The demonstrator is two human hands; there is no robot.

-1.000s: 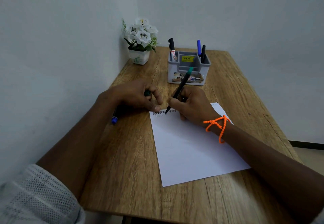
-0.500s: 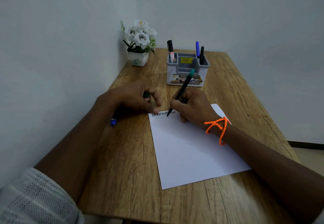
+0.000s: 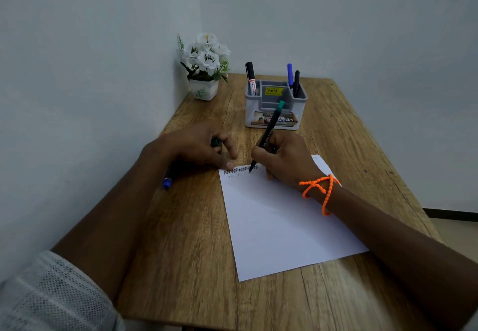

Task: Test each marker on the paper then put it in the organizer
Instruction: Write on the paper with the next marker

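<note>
My right hand (image 3: 285, 158) grips a black marker with a green end (image 3: 269, 130), its tip touching the top edge of the white paper (image 3: 279, 227) among dark scribbles (image 3: 239, 169). My left hand (image 3: 196, 147) rests at the paper's top left corner, its fingertips pressing the sheet and its fingers curled around a green cap (image 3: 215, 142). A blue-tipped marker (image 3: 167, 182) lies on the table, mostly hidden under my left wrist. The grey organizer (image 3: 275, 113) stands behind my hands and holds a black marker (image 3: 251, 78) at left, plus a blue (image 3: 290, 74) and a black one (image 3: 296, 82) at right.
A white pot of artificial flowers (image 3: 204, 72) sits in the far left corner of the wooden table (image 3: 181, 266). Walls close off the left and far sides. An orange bead bracelet (image 3: 320, 191) circles my right wrist.
The marker tip has shifted slightly along the scribble line at the top of the paper. My left hand has stayed in place.
</note>
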